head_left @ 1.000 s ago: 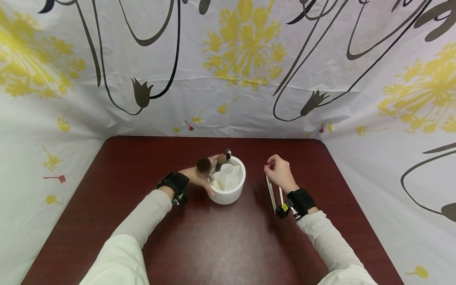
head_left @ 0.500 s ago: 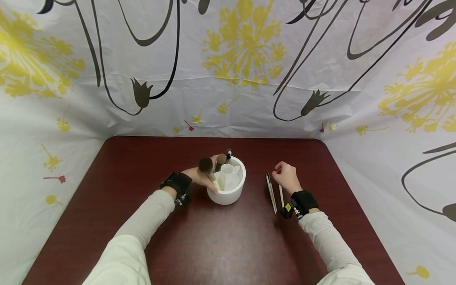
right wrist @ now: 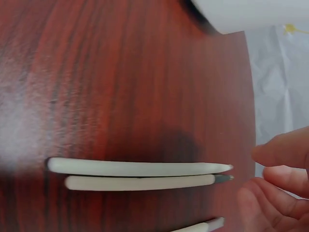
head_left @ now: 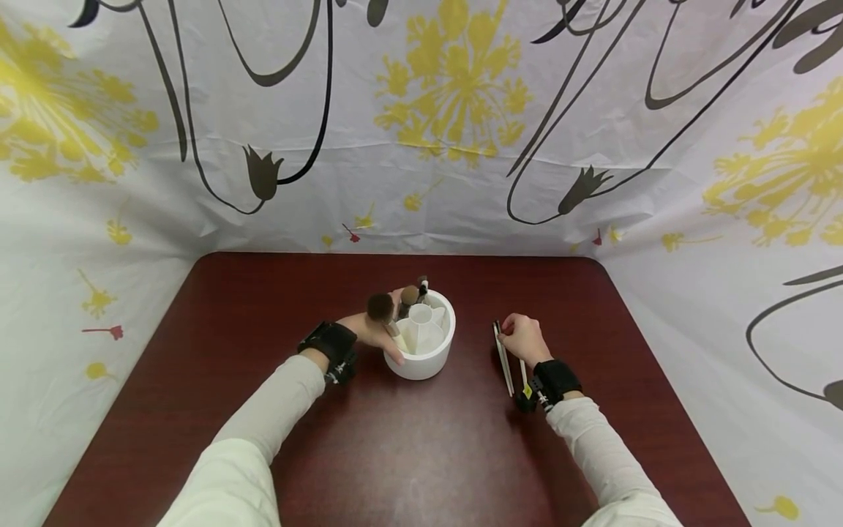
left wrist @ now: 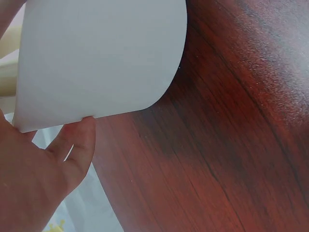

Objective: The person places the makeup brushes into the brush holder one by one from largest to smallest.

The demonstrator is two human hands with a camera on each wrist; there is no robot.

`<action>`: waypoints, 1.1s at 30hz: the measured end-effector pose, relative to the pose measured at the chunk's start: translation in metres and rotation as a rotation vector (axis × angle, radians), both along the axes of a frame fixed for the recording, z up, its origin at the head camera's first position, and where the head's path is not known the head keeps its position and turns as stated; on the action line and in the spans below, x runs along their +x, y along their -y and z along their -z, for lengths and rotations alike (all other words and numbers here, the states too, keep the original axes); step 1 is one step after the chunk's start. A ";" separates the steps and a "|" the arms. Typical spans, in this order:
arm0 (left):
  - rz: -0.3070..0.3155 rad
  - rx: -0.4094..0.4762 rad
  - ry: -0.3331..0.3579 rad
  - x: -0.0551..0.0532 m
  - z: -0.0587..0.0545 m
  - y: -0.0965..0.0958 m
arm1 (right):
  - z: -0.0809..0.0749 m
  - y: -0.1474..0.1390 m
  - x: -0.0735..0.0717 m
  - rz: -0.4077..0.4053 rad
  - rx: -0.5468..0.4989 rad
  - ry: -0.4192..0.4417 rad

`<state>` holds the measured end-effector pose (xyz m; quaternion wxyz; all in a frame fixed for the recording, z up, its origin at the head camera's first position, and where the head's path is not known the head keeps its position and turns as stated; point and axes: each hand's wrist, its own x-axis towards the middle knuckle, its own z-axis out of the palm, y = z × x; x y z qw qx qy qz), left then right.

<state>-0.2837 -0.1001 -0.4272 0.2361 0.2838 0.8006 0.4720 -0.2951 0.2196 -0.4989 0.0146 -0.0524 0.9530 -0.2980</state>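
Okay, my left hand (head_left: 374, 334) grips the brush organizer (head_left: 418, 368) toward the table's (head_left: 408, 446) far edge; right hand (head_left: 525, 339), fingers parted, empty, beside two slim makeup brushes (right wrist: 130, 168) nearer the right edge; so close, my pinch could catch both.

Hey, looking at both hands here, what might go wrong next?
The two slim, pale sticks lie nearly touching, so the right hand might catch both or roll one aside.

The dark, fluffy-headed brush leans at the edge of the white, round, divided cup, so if the left hand shifts, the brush might tip out.
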 end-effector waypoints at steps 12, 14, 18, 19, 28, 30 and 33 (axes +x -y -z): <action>0.013 0.009 -0.099 0.000 0.000 -0.002 | 0.014 -0.001 0.003 -0.027 0.069 0.075; 0.017 0.018 -0.103 0.000 0.001 -0.001 | 0.015 -0.001 0.004 -0.023 0.078 0.074; 0.017 0.028 -0.097 -0.001 0.002 -0.002 | 0.017 -0.001 0.007 -0.021 0.096 0.093; 0.016 0.027 -0.095 -0.001 0.002 -0.002 | 0.018 -0.001 0.008 -0.019 0.098 0.095; -0.006 -0.034 -0.060 -0.001 0.000 -0.003 | 0.022 -0.006 0.008 -0.022 0.101 0.080; -0.006 -0.037 -0.078 -0.001 -0.002 -0.003 | 0.022 -0.007 0.007 -0.020 0.104 0.078; -0.008 -0.041 -0.116 -0.002 -0.003 -0.003 | 0.022 -0.008 0.007 -0.012 0.097 0.080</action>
